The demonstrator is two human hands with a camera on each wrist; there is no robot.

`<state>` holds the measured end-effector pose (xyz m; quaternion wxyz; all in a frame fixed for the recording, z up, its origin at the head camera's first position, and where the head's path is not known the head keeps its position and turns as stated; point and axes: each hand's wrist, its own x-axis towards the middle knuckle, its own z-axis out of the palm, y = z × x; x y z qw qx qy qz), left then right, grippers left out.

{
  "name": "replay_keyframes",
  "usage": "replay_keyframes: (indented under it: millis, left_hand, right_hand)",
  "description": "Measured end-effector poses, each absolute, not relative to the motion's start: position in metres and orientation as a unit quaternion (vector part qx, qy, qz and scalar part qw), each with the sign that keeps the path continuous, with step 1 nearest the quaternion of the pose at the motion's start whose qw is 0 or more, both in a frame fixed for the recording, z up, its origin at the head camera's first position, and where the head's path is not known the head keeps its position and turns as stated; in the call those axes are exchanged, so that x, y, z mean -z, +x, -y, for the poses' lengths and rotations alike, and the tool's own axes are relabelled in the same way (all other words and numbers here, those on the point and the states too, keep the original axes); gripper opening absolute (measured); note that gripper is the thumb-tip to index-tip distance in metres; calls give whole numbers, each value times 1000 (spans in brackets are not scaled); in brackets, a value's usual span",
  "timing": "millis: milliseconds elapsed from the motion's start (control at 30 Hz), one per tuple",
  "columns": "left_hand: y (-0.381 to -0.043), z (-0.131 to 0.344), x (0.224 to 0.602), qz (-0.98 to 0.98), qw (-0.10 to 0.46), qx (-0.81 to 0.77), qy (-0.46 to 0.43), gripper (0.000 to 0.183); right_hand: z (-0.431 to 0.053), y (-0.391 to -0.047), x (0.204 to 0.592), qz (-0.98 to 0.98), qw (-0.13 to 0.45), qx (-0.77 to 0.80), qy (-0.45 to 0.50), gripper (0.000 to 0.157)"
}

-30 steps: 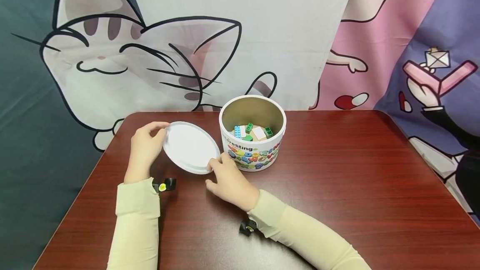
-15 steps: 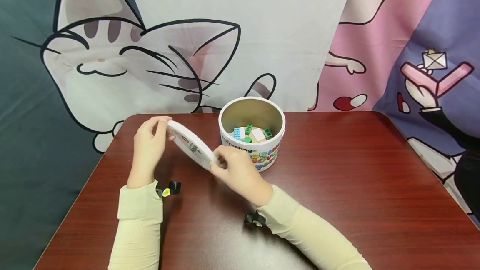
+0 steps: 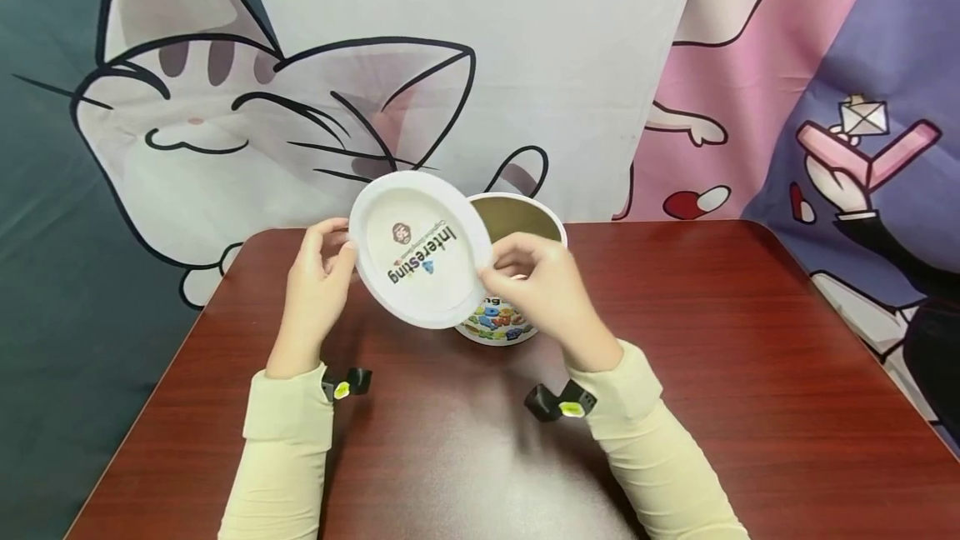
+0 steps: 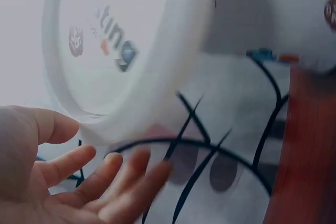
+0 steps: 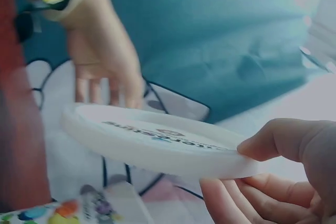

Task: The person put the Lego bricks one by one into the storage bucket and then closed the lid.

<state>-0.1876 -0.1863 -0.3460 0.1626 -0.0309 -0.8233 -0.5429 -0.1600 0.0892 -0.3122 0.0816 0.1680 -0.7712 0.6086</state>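
A round white lid [image 3: 408, 302] with "Interesting" printed on its face is held tilted above the table, in front of the bucket's left part. My right hand [image 3: 551, 294] pinches the lid's right edge; in the right wrist view the thumb lies on top and the fingers below. At the opposite edge is my left hand [image 3: 315, 298]. Its fingers [image 4: 142, 171] are spread and relaxed in the left wrist view, with the thumb tip at the rim, not curled round it. Behind the lid and right hand stands a white bucket [image 3: 498, 332] with colourful print, its inside mostly hidden.
The reddish-brown wooden table [image 3: 735, 357] reaches to a backdrop cloth [image 3: 585, 90] with cartoon drawings just behind its far edge. The bucket stands near that edge. A dark object [image 3: 933, 357] is at the far right of the head view.
The lid has turned over from its plain side to its printed side and moved up and right, now partly covering the bucket. My right hand moved up and right with it; the left shifted slightly right.
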Motion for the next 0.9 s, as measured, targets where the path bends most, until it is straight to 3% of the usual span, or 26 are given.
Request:
replay_keyframes:
  millis: [133, 333, 667, 900]
  left_hand:
    - [-186, 173, 345, 767, 115, 631, -29, 44]
    - [-189, 152, 355, 694, 113, 706, -79, 46]
    - [-188, 119, 367, 688, 85, 708, -133, 68]
    - [-186, 112, 372, 705, 74, 698, -102, 66]
  right_hand:
    - [-107, -168, 307, 728, 55, -668, 144, 10]
    - [-130, -188, 310, 701, 60, -706, 88, 13]
    - [-149, -203, 322, 847, 173, -503, -1, 31]
    - [-148, -210, 330, 893, 177, -414, -5, 27]
